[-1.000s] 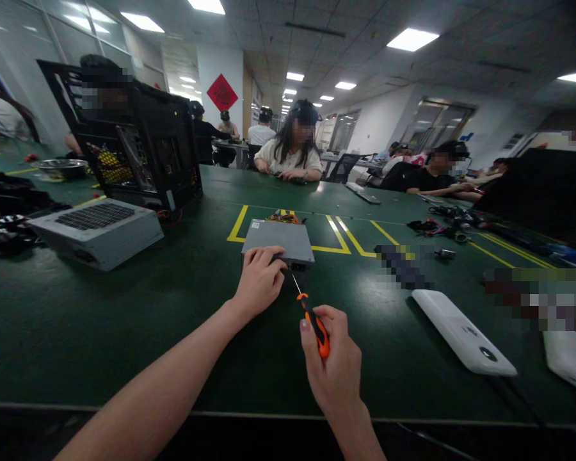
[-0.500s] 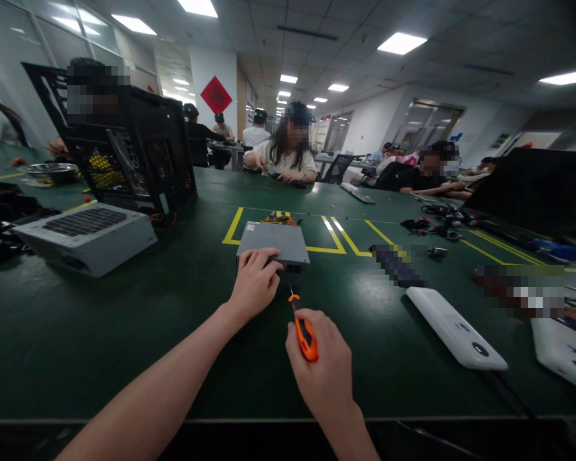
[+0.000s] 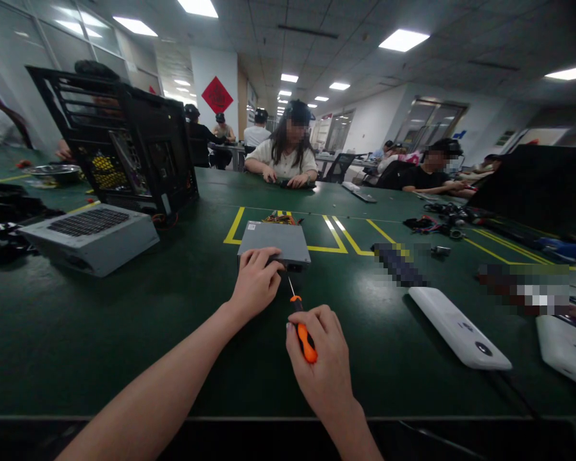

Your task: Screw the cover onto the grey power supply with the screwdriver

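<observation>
A grey computer power supply (image 3: 283, 240) sits on the green table in front of me, coloured cables bunched behind it. Over its near left edge, my left hand (image 3: 258, 278) is closed, fingers on the top and near face, steadying it. My right hand (image 3: 321, 352) is wrapped round the orange and black handle of a screwdriver (image 3: 308, 346). The screwdriver's thin shaft slants up to the near face of the power supply, close to my left fingertips. Whether its tip sits in a screw is too small to tell.
A second power supply (image 3: 96, 240) lies at left, before an open black computer case (image 3: 134, 141). To the right are a white oblong device (image 3: 458, 326), a small metal cylinder (image 3: 440, 251) and loose cables (image 3: 425, 224). A co-worker (image 3: 288, 147) sits opposite.
The fingers of my right hand have shifted on the handle, and the screwdriver looks slightly turned. My left hand and the power supply stay put. The co-worker opposite has lowered their hands.
</observation>
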The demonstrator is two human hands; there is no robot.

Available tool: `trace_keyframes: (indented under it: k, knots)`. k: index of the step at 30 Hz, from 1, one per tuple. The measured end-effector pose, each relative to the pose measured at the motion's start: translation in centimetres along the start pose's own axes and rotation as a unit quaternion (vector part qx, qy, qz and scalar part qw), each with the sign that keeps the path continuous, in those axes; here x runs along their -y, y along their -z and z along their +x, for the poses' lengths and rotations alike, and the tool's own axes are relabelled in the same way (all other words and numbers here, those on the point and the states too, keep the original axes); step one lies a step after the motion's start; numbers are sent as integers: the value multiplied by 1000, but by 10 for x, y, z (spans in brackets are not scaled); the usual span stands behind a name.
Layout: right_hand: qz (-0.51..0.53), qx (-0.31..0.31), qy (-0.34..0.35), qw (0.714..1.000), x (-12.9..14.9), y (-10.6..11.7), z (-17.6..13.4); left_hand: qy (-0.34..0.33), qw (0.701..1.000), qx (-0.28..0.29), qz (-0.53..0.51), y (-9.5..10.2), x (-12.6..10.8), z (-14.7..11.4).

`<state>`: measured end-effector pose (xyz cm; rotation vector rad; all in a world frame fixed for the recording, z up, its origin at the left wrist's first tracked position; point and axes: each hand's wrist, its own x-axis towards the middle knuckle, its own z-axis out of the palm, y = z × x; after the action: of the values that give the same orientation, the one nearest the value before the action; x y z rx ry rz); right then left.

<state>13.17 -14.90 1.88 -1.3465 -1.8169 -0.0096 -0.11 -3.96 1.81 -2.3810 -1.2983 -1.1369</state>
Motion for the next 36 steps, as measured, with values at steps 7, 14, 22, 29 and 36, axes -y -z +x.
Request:
trace_keyframes:
  k: [7,14,22,29,36]
  knots:
    - [46,-2,-32,998,-2,-1,-1,-1,1000,5,2,-1,1,0]
    - [42,23,-53,997,-1,0,-1,-1,1000,0,-4,0,0,0]
    - [-1,3,-19,1000,-3,0,-1,0,1000,-4,-7,0,-1,0]
    - [21,-2,-34,999,-3,1,-1,2,1000,1,-8,0,0,1]
    - [37,-3,-57,998,-2,2,0,-3,1000,4,-2,0,0,1]
